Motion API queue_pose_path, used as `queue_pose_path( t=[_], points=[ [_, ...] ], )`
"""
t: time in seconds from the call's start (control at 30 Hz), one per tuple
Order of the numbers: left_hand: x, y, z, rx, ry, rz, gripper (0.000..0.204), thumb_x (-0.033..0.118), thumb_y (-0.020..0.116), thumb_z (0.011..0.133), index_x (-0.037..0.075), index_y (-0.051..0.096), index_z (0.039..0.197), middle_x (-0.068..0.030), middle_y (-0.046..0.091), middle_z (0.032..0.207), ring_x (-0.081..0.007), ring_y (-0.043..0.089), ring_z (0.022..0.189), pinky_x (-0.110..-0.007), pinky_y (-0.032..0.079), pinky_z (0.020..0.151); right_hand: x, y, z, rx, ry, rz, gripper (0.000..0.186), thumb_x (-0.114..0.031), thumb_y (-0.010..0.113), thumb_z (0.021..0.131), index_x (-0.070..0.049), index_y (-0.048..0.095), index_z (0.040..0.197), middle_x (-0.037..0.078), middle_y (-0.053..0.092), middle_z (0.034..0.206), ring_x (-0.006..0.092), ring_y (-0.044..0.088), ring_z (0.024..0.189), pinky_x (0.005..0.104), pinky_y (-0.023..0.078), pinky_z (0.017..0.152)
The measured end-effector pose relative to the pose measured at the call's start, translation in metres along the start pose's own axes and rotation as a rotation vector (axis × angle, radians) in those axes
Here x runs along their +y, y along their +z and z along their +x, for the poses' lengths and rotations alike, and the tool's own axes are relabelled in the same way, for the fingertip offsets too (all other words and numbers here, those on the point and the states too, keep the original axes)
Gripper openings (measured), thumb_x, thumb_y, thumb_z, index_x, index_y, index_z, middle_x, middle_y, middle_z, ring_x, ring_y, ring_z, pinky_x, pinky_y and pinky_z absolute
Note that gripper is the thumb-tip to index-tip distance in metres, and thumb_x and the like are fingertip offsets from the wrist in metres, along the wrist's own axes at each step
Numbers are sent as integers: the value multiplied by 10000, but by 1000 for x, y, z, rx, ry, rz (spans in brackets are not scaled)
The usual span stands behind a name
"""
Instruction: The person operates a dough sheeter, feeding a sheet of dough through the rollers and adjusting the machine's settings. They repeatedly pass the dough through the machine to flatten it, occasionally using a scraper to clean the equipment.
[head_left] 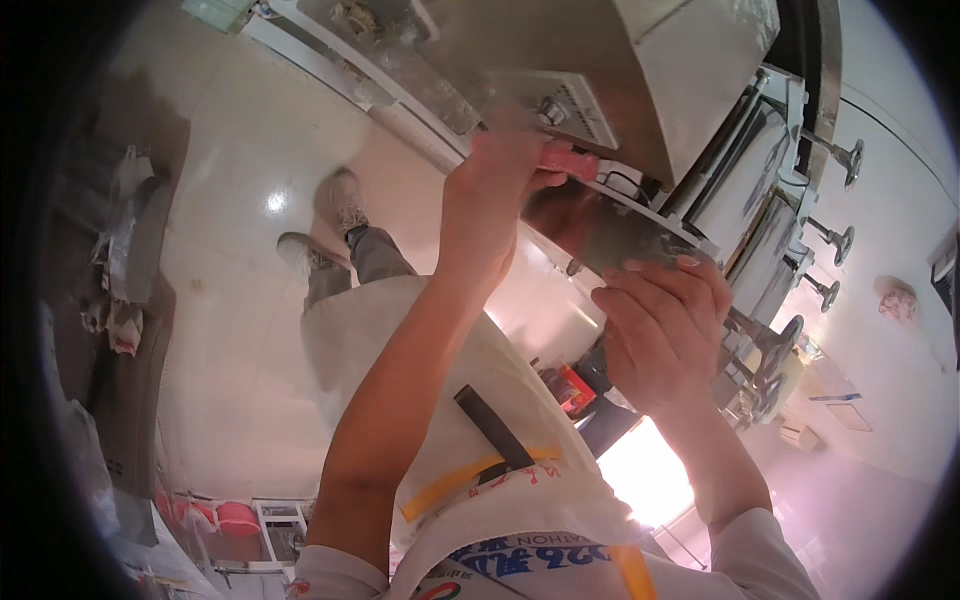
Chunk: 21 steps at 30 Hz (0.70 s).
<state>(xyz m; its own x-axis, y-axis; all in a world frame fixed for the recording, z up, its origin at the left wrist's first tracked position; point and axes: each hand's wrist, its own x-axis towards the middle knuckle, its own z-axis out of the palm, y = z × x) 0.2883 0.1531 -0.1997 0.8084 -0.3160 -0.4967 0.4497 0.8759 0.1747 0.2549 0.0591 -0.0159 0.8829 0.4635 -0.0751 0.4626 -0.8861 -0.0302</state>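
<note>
My left hand point(495, 190) is up at the edge of a steel machine, its fingers smeared by motion. It is closed around a red, bar-shaped piece point(570, 162), whose kind I cannot make out. Just below and to the right is a flat, shiny metal plate point(605, 230) with a reddish reflection. Bent fingers of my right hand point(665, 325) grip this plate's near right edge. Whether the red piece is joined to the plate is unclear. A small wire loop point(625, 183) shows between them and the machine's housing.
The steel machine point(690, 70) has a control panel with a knob point(552, 112), long rollers point(740, 170) and several handwheels point(850, 160) on its right. A dusty tray point(400, 60) extends at upper left. Dark equipment point(130, 270) stands far left; a red box point(572, 388) lies below.
</note>
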Motion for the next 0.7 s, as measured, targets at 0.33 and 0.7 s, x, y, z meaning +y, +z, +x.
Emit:
queue_pose_path(
  t=[0.33,0.7],
  points=[
    [-5,-11,10,32,-183,-52,201,136,631,1039,-56,683,1070,-124,735,1068,-203,719,977,-328,593,866,-8,3,-1,-111,22,-67,241,-42,738,707,-120,752,934,3,741,976,197,672,961,412,455,977],
    [4,4,14,34,-205,332,113,64,674,970,-32,729,945,-44,738,911,-93,658,840,-273,518,777,-13,-4,5,-247,63,-121,225,-49,741,778,-187,741,956,-43,744,1032,163,659,981,402,418,1005]
  ],
)
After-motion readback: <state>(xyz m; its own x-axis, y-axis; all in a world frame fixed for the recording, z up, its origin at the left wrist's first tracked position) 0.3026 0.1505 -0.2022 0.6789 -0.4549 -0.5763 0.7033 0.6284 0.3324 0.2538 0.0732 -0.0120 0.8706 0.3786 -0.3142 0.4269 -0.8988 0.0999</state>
